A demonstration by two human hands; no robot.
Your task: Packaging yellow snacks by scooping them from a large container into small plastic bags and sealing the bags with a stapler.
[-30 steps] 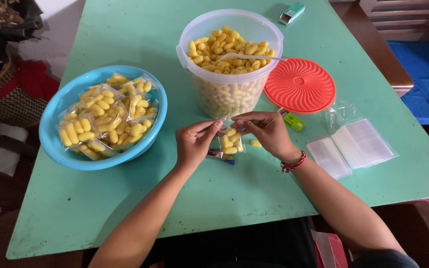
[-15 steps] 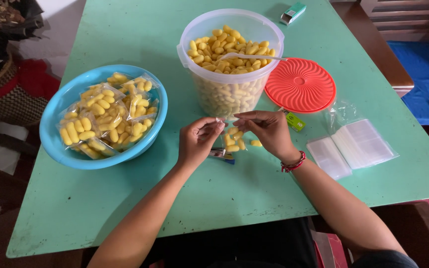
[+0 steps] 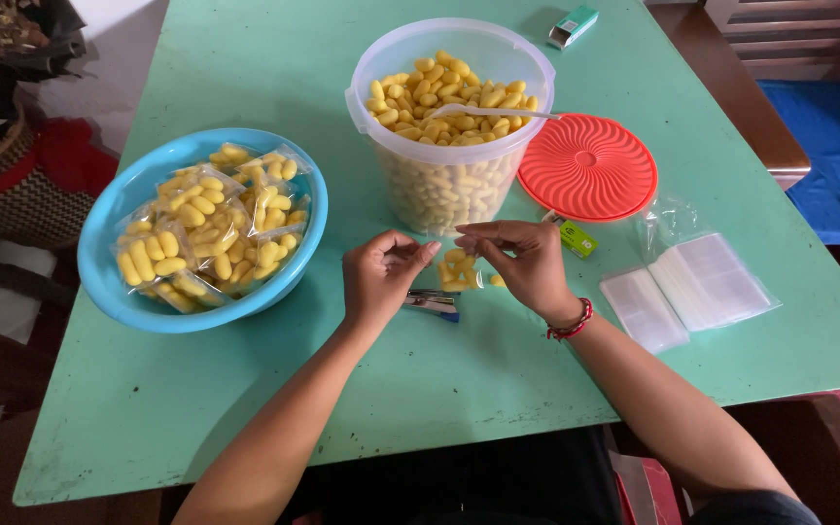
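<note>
A mint-green painted table [image 3: 245,58] fills the frame, its near edge chipped; a blue mat lies at the far right and a woven basket [image 3: 2,194] sits at the left edge. Centre frame, both hands meet: the left hand [image 3: 379,277] and right hand [image 3: 527,262] each pinch with thumb and forefinger a top corner of a small clear plastic bag [image 3: 457,270] holding glossy yellow oval snacks, hanging just above the table. Beneath it lies a metal stapler [image 3: 432,303]. Left of centre, a smooth blue plastic bowl [image 3: 109,282] is heaped with filled packets. Upper centre stands a translucent tub [image 3: 449,185] of loose snacks, a white spoon [image 3: 488,112] resting inside. Beside it lies a ribbed red round lid [image 3: 587,167]. At right, flat stacks of empty clear bags [image 3: 702,282]. A small green box [image 3: 577,238] sits below the lid; a teal box [image 3: 573,25] at the top.
</note>
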